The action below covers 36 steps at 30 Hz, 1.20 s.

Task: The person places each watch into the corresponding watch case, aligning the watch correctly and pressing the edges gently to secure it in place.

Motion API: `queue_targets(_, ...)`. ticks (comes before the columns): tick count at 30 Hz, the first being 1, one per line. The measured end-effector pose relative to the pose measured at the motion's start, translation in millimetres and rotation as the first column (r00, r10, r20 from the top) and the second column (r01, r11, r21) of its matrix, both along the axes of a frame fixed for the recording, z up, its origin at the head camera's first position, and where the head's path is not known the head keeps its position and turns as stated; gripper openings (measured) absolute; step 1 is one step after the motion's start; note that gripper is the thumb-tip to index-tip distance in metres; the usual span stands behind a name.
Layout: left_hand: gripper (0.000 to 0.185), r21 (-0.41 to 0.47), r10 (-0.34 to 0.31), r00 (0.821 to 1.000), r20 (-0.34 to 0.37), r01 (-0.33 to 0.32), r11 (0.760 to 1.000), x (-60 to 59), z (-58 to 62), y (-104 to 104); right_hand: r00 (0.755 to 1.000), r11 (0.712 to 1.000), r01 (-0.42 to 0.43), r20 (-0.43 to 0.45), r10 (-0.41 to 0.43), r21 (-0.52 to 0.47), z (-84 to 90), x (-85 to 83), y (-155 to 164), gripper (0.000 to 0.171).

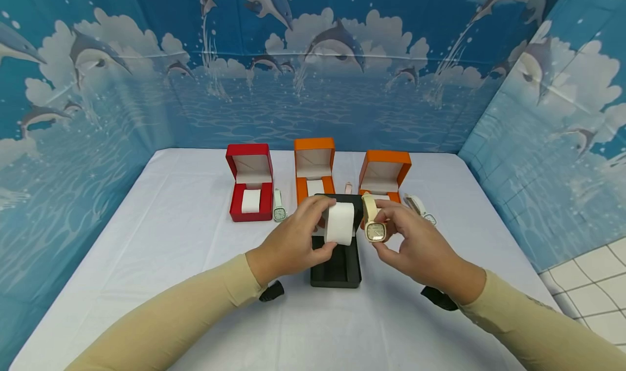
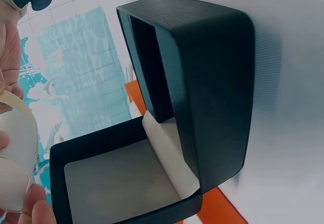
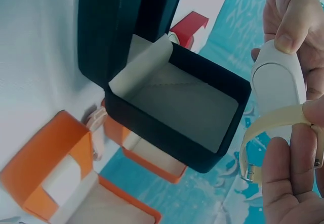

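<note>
Sleeved arms nearest; left hand [image 1: 293, 240] grips white pillow [image 1: 339, 223] above open black box [image 1: 336, 265], right hand [image 1: 415, 243] pinches cream watch [image 1: 374, 219]; we'd steady pillow, loop strap squarely round

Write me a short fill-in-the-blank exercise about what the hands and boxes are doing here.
The left hand holds a white ____ above the black box.
The right hand pinches a cream ____.
The black box stands with its lid ____.
The box farthest left on the table is ____.

Missing words: cushion; watch; open; red
</note>
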<state>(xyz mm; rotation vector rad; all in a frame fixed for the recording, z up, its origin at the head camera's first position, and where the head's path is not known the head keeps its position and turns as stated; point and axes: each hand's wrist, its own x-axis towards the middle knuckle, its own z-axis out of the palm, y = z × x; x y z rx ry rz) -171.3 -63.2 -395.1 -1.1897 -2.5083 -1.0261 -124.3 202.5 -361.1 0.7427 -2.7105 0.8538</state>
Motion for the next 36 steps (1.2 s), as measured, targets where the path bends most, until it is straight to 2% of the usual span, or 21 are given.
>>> queue_targets(7, 0.072, -0.017, -0.001, 1.000, -0.021, 0.001, 1.000, -0.2, 3.9, 0, 0.996, 0.997, -0.064, 0.051, 0.066, -0.046, 4.7, -1.7, -9, 0.054)
queue_targets(14, 0.072, 0.002, -0.011, 1.000, -0.015, 0.011, 1.000, -0.7, 6.4, 0, 0.990, 0.999, -0.041, 0.136, 0.040, 0.007, 9.6, -2.0, -18, 0.084)
queue_targets(17, 0.072, 0.024, -0.014, 1.000, 0.007, 0.014, 1.000, -1.2, 7.7, 0, 0.992, 0.998, -0.057, 0.117, 0.055, 0.014, 9.1, -4.4, -19, 0.087)
queue_targets(23, 0.072, 0.048, -0.015, 0.998, 0.056, 0.012, 0.999, -2.9, 9.3, -1, 0.992, 0.992, -0.122, 0.022, 0.123, -0.006, 5.4, -8.9, -16, 0.082)
queue_targets(31, 0.071, 0.089, -0.024, 0.993, 0.119, 0.014, 0.996, -4.7, 12.2, -3, 0.986, 0.988, -0.148, 0.071, 0.151, -0.043, 5.2, -11.5, -14, 0.084)
queue_targets(36, 0.071, 0.111, -0.025, 0.989, 0.147, 0.009, 0.994, -5.2, 14.7, -3, 0.985, 0.986, -0.159, 0.056, 0.161, -0.043, 5.6, -12.2, -14, 0.087)
